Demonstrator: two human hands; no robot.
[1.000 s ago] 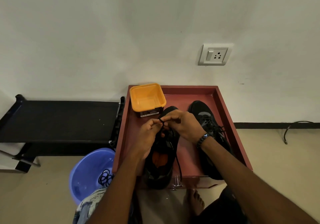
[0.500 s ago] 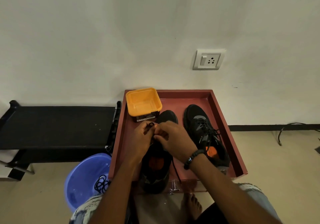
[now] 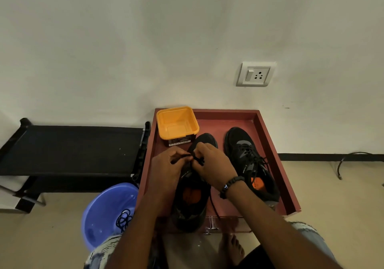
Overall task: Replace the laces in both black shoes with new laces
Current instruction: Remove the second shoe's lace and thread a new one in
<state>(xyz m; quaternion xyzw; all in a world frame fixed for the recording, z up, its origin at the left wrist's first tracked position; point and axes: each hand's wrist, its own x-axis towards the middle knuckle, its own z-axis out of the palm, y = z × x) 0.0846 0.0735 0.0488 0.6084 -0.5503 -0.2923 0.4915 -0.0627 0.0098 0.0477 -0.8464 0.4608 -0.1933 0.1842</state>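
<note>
Black shoes: in the red tray (image 3: 268, 135), the left shoe (image 3: 192, 202) is mid-lacing, we judge; our left hand (image 3: 166, 171) and right hand (image 3: 214, 169) pinch its lace (image 3: 197, 159); next, threading another eyelet; right shoe (image 3: 247, 160) laced

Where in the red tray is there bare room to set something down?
Bare patches of the red tray: the far strip between orange tub and far rim, and the gap between both shoes. Crowded: left hand and right hand over the left shoe.

Middle of the left shoe (image 3: 192, 202) behind both hands; lace (image 3: 214, 204) threading there unreadable.
</note>
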